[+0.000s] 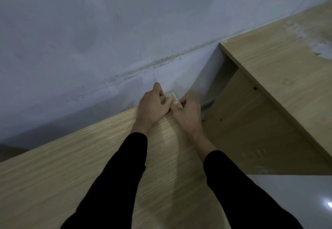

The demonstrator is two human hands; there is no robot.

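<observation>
Holding: small clear plastic piece, faint markings along its edge, at the far right corner of the bench.
Left hand: on that same bench corner, fingers curled narrow, pinching the piece's left side.
Right hand: at the bench's right edge, pinching the piece's right end.
Done so far: piece seated at the corner, seemingly lined up with the bench edge.
Left to do: probably marking or fixing; no mark, screw or tool in view.
Beyond the bench: grey wall behind; wooden cabinet to the right.
</observation>
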